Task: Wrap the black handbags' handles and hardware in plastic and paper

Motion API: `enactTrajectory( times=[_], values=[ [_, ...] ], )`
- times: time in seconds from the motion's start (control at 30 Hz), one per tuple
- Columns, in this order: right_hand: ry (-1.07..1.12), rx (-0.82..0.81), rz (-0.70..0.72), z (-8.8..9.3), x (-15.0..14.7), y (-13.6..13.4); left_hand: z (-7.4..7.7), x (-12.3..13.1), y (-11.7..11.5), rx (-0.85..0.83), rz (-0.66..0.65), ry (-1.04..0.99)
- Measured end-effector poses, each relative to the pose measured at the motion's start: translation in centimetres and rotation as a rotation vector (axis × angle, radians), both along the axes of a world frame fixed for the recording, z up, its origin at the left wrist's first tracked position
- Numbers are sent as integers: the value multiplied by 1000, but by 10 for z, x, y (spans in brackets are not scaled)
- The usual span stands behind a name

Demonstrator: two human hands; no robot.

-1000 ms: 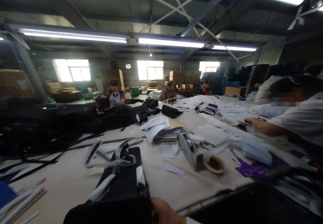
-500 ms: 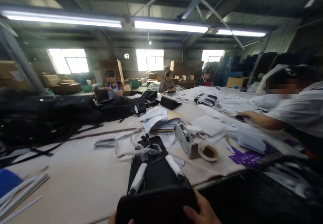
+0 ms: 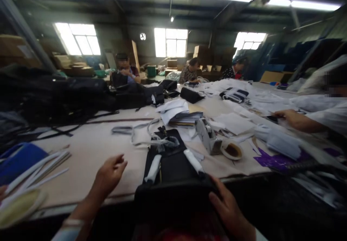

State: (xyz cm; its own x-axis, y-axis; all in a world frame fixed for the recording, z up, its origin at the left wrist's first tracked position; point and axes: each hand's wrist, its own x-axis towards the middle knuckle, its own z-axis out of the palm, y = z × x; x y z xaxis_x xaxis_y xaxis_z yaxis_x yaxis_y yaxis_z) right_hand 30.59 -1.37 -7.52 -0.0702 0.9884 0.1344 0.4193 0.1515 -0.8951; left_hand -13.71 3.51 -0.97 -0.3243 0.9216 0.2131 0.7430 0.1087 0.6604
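Free: tabletop (image 3: 89, 139) left of black bag (image 3: 173, 172) | obstacles: paper stack (image 3: 181, 116), tape dispenser (image 3: 207, 136) beyond

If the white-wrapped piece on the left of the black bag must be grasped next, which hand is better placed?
Probably the left hand: apparently empty, it hovers nearer the white-wrapped piece. The right hand seems to hold the black bag by its right edge.
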Motion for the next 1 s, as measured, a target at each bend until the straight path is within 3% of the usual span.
enactTrajectory(
  times=[0.1,0.27,0.33,0.4,0.47,0.57,0.67,0.73,0.8,0.87,0.93,1.0],
  values=[
    [-71,128,-76,13,8,0,-5,-25,54,10,-233,460],
    [-249,350,-97,44,9,5,-11,-27,123,-101,-388,566],
    [-265,421,-40,59,3,8,-5,-21,138,-123,-436,612],
    [-243,470,14,76,-5,14,10,-15,146,-126,-471,672],
    [-208,503,43,94,-16,24,37,-8,147,-97,-477,734],
    [-109,432,112,121,-38,46,92,22,136,10,-420,800],
    [161,83,260,142,-69,75,143,83,109,120,-399,838],
    [468,-222,365,151,-92,95,161,130,86,227,-458,817],
    [721,-408,455,155,-108,111,163,167,65,272,-568,718],
    [886,-427,437,157,-116,124,153,184,52,280,-699,523],
    [952,-407,365,155,-114,133,138,181,47,256,-763,231],
    [947,-433,335,153,-106,142,124,164,48,162,-745,-103]
  ],
)
